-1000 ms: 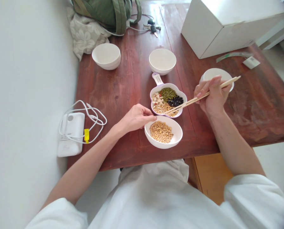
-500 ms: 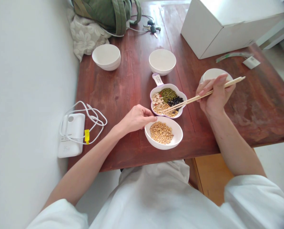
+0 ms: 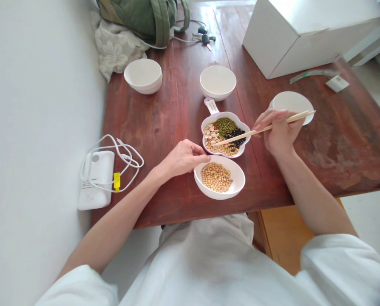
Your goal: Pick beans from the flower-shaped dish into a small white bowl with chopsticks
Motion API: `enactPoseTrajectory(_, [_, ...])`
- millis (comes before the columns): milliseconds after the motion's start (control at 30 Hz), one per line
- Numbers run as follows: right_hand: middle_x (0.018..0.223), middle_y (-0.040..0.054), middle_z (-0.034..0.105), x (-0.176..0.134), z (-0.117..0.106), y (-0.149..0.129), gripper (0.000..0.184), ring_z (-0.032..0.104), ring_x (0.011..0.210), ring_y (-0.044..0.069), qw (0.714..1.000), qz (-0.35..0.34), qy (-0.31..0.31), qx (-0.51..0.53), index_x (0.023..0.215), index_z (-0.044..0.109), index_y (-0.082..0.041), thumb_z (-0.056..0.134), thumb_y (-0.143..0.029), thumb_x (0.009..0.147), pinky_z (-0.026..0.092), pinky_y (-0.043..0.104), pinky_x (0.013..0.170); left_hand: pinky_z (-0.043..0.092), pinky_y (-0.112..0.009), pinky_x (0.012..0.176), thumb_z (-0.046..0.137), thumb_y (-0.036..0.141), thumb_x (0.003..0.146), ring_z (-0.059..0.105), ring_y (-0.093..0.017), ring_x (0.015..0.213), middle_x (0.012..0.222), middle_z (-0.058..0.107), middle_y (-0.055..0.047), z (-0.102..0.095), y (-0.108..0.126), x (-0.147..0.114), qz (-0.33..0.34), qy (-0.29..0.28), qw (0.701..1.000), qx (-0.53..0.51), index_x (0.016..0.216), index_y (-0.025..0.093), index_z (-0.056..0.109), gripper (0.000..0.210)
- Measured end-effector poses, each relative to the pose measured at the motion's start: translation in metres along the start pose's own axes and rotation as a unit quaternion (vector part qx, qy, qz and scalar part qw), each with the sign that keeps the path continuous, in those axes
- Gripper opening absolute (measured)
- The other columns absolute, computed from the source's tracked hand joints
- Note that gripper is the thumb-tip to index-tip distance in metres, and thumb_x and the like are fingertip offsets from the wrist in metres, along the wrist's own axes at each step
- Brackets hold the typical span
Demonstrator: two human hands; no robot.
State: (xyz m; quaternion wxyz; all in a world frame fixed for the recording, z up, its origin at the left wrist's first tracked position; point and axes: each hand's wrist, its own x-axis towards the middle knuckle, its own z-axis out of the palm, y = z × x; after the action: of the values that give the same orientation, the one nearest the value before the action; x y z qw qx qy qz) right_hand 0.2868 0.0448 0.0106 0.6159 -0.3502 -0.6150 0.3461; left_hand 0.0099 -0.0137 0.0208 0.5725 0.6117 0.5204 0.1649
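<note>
My right hand (image 3: 277, 129) is closed around a pair of wooden chopsticks (image 3: 260, 129). Their tips rest among the soybeans and peanuts in a flower-shaped dish (image 3: 213, 111) with a short handle. Green mung beans (image 3: 225, 126), black beans (image 3: 237, 137), peanuts (image 3: 211, 135) and pale soybeans (image 3: 231, 151) lie grouped in that dish. Nearer to me stands a white bowl (image 3: 237, 185) with a heap of soybeans (image 3: 216, 177) in it. My left hand (image 3: 185, 158) grips this bowl's left rim, thumb on top. Whether a bean sits between the chopstick tips is too small to tell.
White bowls stand at the back left (image 3: 143, 76), behind the dish (image 3: 218, 82) and on the right (image 3: 293, 102). A power bank (image 3: 96, 180) with a cable lies left. Farther back are a green bag (image 3: 139, 21), keys (image 3: 205, 38) and a white box (image 3: 282, 46).
My right hand has shifted a little left and lower, and the chopsticks have drawn together, their tips moving slightly left in the dish. My left hand keeps its place on the bowl.
</note>
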Motion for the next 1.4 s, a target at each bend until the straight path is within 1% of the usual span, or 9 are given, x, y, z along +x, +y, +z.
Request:
enactPoseTrajectory(167, [0.056, 0.0038, 0.064, 0.000, -0.001, 0.005, 0.052, 0.055, 0.042, 0.015, 1.000, -0.014, -0.026, 0.009, 0.061, 0.077, -0.027, 0.068, -0.065, 0.096, 0.034, 0.030, 0.036, 0.037, -0.021, 0.050, 0.074, 0.044, 0.081, 0.053, -0.010, 0.054, 0.060, 0.064, -0.001, 0.000, -0.002, 0.001, 0.004, -0.001, 1.000, -0.001, 0.081, 0.011, 0.082, 0.033])
enactPoseTrajectory(300, [0.056, 0.0043, 0.064, 0.000, -0.002, 0.005, 0.055, 0.055, 0.043, 0.014, 0.999, 0.010, -0.042, 0.017, 0.062, 0.077, -0.024, 0.068, -0.066, 0.096, 0.037, 0.028, 0.037, 0.036, -0.021, 0.049, 0.074, 0.044, 0.082, 0.052, -0.010, 0.053, 0.060, 0.063, -0.001, 0.000, -0.003, 0.002, 0.003, -0.003, 1.000, -0.007, 0.081, 0.012, 0.082, 0.033])
enactPoseTrajectory(500, [0.056, 0.0056, 0.064, 0.001, -0.002, 0.004, 0.055, 0.057, 0.043, 0.012, 0.996, 0.034, -0.057, 0.056, 0.063, 0.077, -0.018, 0.068, -0.058, 0.100, 0.036, 0.026, 0.036, 0.035, -0.020, 0.047, 0.075, 0.044, 0.081, 0.051, -0.009, 0.053, 0.059, 0.061, -0.001, 0.000, -0.002, 0.001, -0.001, -0.003, 1.000, -0.013, 0.080, 0.011, 0.081, 0.033])
enactPoseTrajectory(633, [0.050, 0.0035, 0.061, 0.005, 0.001, 0.004, 0.058, 0.050, 0.038, 0.011, 0.994, 0.048, -0.028, 0.093, 0.056, 0.073, -0.021, 0.068, -0.061, 0.099, 0.028, 0.027, 0.031, 0.035, -0.020, 0.047, 0.074, 0.044, 0.082, 0.051, -0.009, 0.052, 0.059, 0.061, -0.001, 0.000, -0.003, 0.001, 0.000, -0.008, 1.000, -0.015, 0.079, 0.011, 0.081, 0.034])
enactPoseTrajectory(700, [0.047, 0.0023, 0.058, 0.007, 0.002, 0.004, 0.060, 0.048, 0.036, 0.011, 0.992, 0.037, 0.002, 0.119, 0.052, 0.069, -0.023, 0.068, -0.060, 0.099, 0.023, 0.029, 0.030, 0.035, -0.020, 0.047, 0.074, 0.045, 0.082, 0.051, -0.009, 0.053, 0.060, 0.061, 0.000, -0.001, -0.004, 0.001, 0.003, -0.008, 1.000, -0.011, 0.080, 0.012, 0.081, 0.034])
enactPoseTrajectory(800, [0.044, 0.0014, 0.054, 0.011, 0.001, 0.002, 0.062, 0.046, 0.035, 0.011, 0.989, 0.016, 0.035, 0.141, 0.049, 0.066, -0.024, 0.067, -0.058, 0.101, 0.022, 0.030, 0.031, 0.035, -0.019, 0.047, 0.074, 0.046, 0.083, 0.051, -0.009, 0.053, 0.061, 0.062, 0.000, -0.001, -0.005, 0.001, 0.002, -0.007, 1.000, -0.007, 0.082, 0.012, 0.082, 0.034])
enactPoseTrajectory(1133, [0.043, 0.0025, 0.053, 0.012, -0.001, 0.001, 0.063, 0.046, 0.035, 0.011, 0.993, 0.001, 0.063, 0.102, 0.047, 0.066, -0.022, 0.073, -0.064, 0.094, 0.022, 0.029, 0.030, 0.036, -0.020, 0.047, 0.075, 0.044, 0.082, 0.052, -0.009, 0.052, 0.061, 0.064, -0.002, 0.000, -0.004, 0.002, 0.003, -0.011, 1.000, -0.022, 0.082, 0.011, 0.082, 0.033])
enactPoseTrajectory(1300, [0.048, 0.0051, 0.060, 0.008, -0.004, 0.000, 0.061, 0.049, 0.037, 0.011, 0.997, 0.007, 0.034, 0.065, 0.051, 0.070, -0.019, 0.072, -0.061, 0.096, 0.026, 0.028, 0.033, 0.036, -0.020, 0.047, 0.074, 0.044, 0.083, 0.053, -0.009, 0.052, 0.062, 0.065, -0.002, 0.000, -0.004, 0.002, 0.003, -0.013, 1.000, -0.022, 0.083, 0.012, 0.082, 0.033])
enactPoseTrajectory(1400, [0.051, 0.0064, 0.062, 0.005, -0.003, -0.002, 0.061, 0.050, 0.038, 0.011, 0.998, 0.027, 0.020, 0.053, 0.052, 0.070, -0.018, 0.072, -0.062, 0.095, 0.030, 0.027, 0.034, 0.035, -0.020, 0.046, 0.074, 0.044, 0.082, 0.051, -0.009, 0.051, 0.060, 0.063, -0.001, 0.000, -0.003, 0.001, 0.005, -0.012, 1.000, -0.023, 0.080, 0.011, 0.081, 0.034])
